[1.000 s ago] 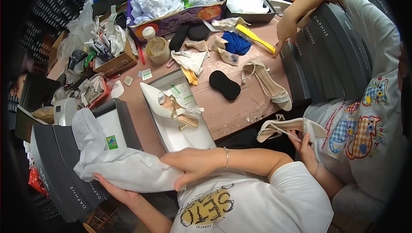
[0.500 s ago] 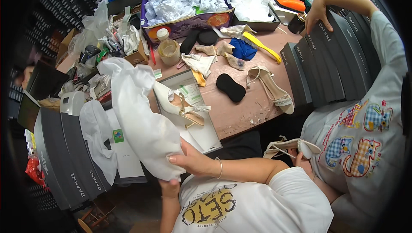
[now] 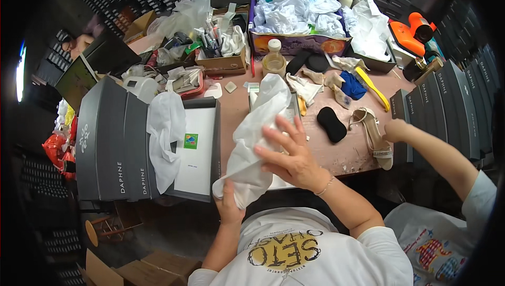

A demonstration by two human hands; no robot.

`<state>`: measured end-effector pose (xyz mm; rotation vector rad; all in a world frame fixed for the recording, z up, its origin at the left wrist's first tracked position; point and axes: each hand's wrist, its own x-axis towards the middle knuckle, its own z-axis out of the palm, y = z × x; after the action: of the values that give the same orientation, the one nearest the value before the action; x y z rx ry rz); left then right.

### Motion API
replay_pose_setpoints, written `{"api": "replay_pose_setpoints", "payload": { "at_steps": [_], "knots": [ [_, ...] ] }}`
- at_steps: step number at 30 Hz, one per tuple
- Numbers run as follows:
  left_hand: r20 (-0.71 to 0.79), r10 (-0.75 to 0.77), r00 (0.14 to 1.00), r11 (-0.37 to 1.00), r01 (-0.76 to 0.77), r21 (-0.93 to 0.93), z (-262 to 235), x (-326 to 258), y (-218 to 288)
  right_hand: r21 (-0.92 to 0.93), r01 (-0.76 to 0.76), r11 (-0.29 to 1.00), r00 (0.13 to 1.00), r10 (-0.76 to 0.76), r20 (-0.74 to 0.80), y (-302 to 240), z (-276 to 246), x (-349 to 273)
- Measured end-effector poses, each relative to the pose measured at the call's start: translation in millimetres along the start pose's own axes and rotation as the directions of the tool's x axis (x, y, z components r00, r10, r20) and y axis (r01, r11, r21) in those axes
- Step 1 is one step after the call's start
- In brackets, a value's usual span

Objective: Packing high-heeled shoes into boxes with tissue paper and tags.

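White tissue paper stands bunched in a long bundle in front of my chest, and whatever is inside it is hidden. My left hand grips its lower end, thumb on the near side. Against its right side lies my right hand, fingers spread and stretched out. Behind the bundle an open shoe box is mostly covered, and the heeled white shoe seen in it earlier is out of sight. To the left, a second sheet of white tissue drapes over a grey box with a white interior.
Grey shoe boxes stand at left and right. A co-worker's hand is beside a pale sandal. Beyond lie a black pad, a yellow brush, a jar and a carton of crumpled paper.
My right hand has loosened from the bundle's lower end and spread against its side. The bundle now stands over the open shoe box. The co-worker's hand came down from the boxes. The view shifted.
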<state>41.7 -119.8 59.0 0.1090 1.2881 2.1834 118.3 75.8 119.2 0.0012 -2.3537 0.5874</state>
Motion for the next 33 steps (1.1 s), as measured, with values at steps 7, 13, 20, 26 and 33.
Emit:
{"api": "replay_pose_setpoints", "payload": {
  "at_steps": [7, 13, 20, 26, 33],
  "knots": [
    [-0.068, -0.139, 0.988, 0.976, 0.125, -0.179, -9, 22, 9, 0.379, -0.104, 0.92, 0.989, 0.056, 0.137, -65, 59, -40],
    [0.076, 0.053, 0.996, 0.998, -0.052, -0.019, -13, 15, 21, -0.021, 0.052, 0.998, 0.996, -0.05, 0.075, -23, 19, 28],
    [0.091, -0.107, 0.99, 0.914, 0.134, -0.384, -7, 33, 21, 0.389, -0.201, 0.899, 0.866, -0.022, 0.5, -97, 58, -32],
    [0.165, -0.066, 0.984, 0.91, 0.127, -0.394, -68, 49, 33, 0.657, -0.699, 0.283, 0.692, 0.5, 0.521, -50, -19, -3],
    [0.207, -0.318, 0.925, 0.908, 0.36, -0.214, -77, 35, 44, 0.341, -0.37, 0.864, 0.836, 0.15, 0.527, -3, -39, 16]
  ]
}}
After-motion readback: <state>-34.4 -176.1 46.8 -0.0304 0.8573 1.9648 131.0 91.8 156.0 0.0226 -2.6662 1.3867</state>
